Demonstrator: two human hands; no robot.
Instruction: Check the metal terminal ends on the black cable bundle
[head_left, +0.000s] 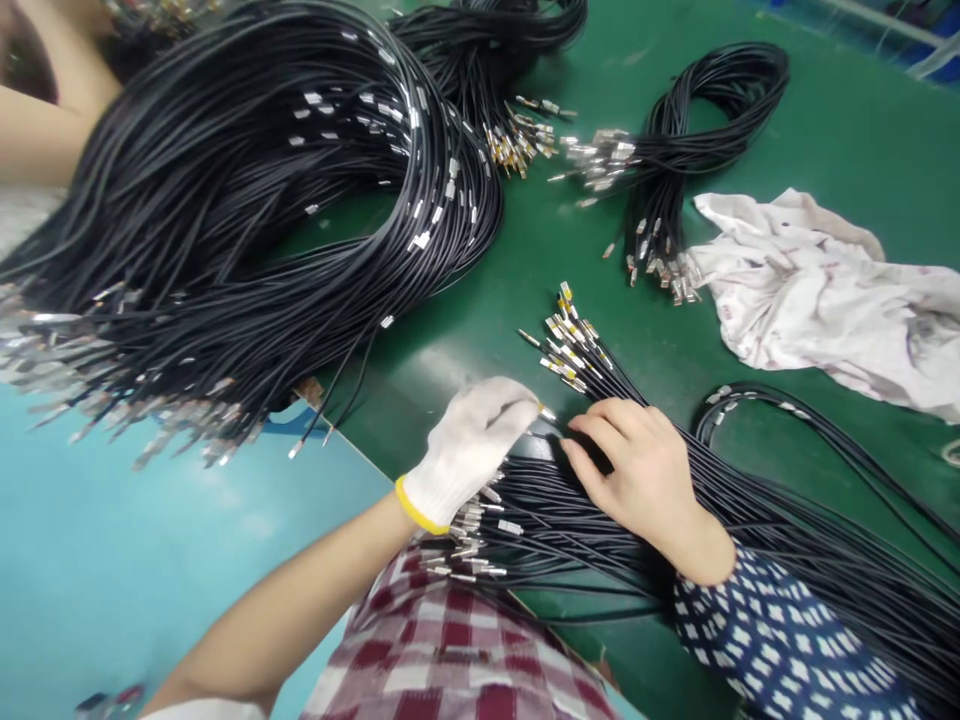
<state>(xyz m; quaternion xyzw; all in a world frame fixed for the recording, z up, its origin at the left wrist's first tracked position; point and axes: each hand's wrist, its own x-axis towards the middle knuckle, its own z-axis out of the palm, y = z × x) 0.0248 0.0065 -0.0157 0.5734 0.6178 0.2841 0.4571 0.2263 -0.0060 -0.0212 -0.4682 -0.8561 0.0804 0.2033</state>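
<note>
Black cables dominated the green surface (525,290), sorted into separate lots. Left hand (469,450), in a white knit glove with a yellow cuff, lay curled on the nearest cable bundle (750,520), fingertips pinching what looked like one metal-tipped end. Right hand (637,470), bare, pressed flat across the same bundle with fingers spread on the strands, not closed around any; the pressure seemed meant to keep the strands from sliding while one was singled out. This bundle ran from the lower right edge toward the middle, its yellow-marked terminals (570,335) fanned out just beyond both hands, all ends facing one way, likely for easy picking. A large coil (247,190) filled the upper left, its silver ends hanging past the surface edge. A smaller looped bundle (675,140) lay at upper right, beside a crumpled white cloth (817,290). No bins or trays showed; everything lay loose on the surface. Another person's bare arm (45,130) showed at far upper left.
</note>
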